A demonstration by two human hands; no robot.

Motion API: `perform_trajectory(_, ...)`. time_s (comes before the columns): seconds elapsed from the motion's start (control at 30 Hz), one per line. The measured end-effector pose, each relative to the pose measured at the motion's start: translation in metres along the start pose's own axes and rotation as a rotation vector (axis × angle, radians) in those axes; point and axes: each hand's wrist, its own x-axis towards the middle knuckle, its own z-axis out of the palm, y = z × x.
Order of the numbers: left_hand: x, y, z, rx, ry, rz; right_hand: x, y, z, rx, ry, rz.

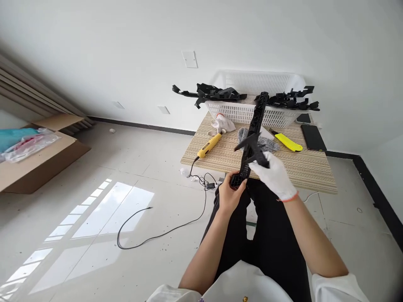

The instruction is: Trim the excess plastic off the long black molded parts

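My bare left hand [230, 195] grips the near end of a long black plastic part [257, 115]. The far end of that part reaches up over the front rim of a white basket [234, 110]. In a white glove with an orange cuff, my right hand [273, 174] is closed on a smaller black plastic piece with several prongs [254, 147]. This piece crosses over the long part; whether the two touch I cannot tell. Grey speckled gloves [267, 144] lie on the table behind them, partly covered.
On the wooden table [302, 167] lie a yellow corded tool [209, 145], a white glove [223, 123], a yellow utility knife [288, 142] and a black phone [313, 137]. Black plastic parts [217, 92] stick out past the basket's rim. A cable [170, 231] trails over the floor. A cardboard box [40, 163] stands left.
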Motion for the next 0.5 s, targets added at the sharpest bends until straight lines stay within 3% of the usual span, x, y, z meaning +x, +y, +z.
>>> perform_trajectory(0.1, -0.002, 0.001, -0.001, 0.029, -0.017, -0.004, 0.005, 0.015, 0.014, -0.142, 0.056, -0.021)
perform_trajectory(0.17, -0.004, 0.001, -0.002, 0.018, -0.027, -0.021, 0.008, 0.021, 0.012, -0.360, 0.132, -0.045)
perform_trajectory(0.27, -0.008, 0.000, -0.003, -0.011, -0.034, -0.024, 0.012, 0.021, -0.007, -0.758, 0.188, -0.098)
perform_trajectory(0.37, -0.009, 0.000, -0.004, 0.017, -0.029, 0.009, 0.020, 0.010, -0.031, -1.046, 0.163, -0.177)
perform_trajectory(0.5, -0.010, 0.001, -0.002, -0.005, -0.018, 0.037, 0.037, -0.010, -0.050, -1.246, 0.069, -0.333)
